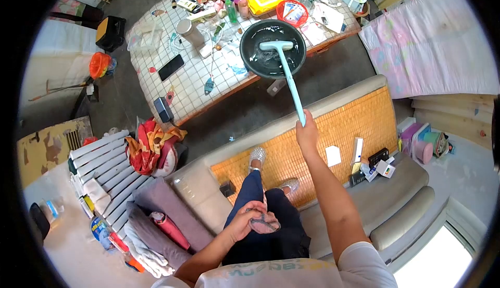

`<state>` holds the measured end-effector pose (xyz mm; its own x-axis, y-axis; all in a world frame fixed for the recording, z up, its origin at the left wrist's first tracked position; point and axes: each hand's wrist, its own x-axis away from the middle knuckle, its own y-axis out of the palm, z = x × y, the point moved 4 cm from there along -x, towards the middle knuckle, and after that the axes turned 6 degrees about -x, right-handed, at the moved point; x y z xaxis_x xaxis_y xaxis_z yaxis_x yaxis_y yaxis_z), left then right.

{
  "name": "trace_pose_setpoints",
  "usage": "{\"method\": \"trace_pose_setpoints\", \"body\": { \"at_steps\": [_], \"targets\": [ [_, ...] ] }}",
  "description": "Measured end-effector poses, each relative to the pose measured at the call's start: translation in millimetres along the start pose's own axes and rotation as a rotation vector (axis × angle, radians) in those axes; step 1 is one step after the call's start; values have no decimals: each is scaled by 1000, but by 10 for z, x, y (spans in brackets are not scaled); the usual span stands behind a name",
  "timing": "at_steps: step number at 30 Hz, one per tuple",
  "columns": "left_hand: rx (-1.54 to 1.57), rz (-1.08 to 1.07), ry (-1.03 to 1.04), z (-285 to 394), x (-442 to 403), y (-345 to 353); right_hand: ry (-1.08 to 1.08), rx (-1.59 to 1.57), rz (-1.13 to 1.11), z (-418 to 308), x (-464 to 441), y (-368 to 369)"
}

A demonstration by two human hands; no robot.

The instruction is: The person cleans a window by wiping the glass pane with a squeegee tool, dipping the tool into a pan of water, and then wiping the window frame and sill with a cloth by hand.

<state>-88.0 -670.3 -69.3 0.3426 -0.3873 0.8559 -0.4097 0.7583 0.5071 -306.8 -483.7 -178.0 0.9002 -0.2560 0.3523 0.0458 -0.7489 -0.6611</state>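
Observation:
My right hand (307, 130), on an outstretched arm, is closed around the handle end of a light blue squeegee (290, 82). Its wide head lies over a dark round basin (249, 61) with water in it; whether the head touches the water I cannot tell. The basin is at the near edge of the table. Close to my lap, my left hand (242, 221) grips a bunched grey and pink checked cloth (264, 222). Part of the cloth is hidden by my fingers.
The tiled table (192, 98) carries a phone (171, 67), a metal cup (188, 30), a red basket (292, 13) and several bottles. Below me is a sofa with a bamboo mat (333, 126) and small boxes (385, 168). Colourful fabric (151, 145) lies at left.

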Motion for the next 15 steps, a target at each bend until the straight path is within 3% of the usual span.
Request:
{"method": "trace_pose_setpoints", "body": {
  "at_steps": [6,9,15],
  "targets": [
    [7,28,-8,-54,-23,-94,238,211,-211,23,-267,123],
    [-38,54,10,-61,-35,-212,300,-133,-256,295,-557,446],
    [-60,66,63,-11,5,-263,122,-46,-247,-29,-459,308]
  ]
}}
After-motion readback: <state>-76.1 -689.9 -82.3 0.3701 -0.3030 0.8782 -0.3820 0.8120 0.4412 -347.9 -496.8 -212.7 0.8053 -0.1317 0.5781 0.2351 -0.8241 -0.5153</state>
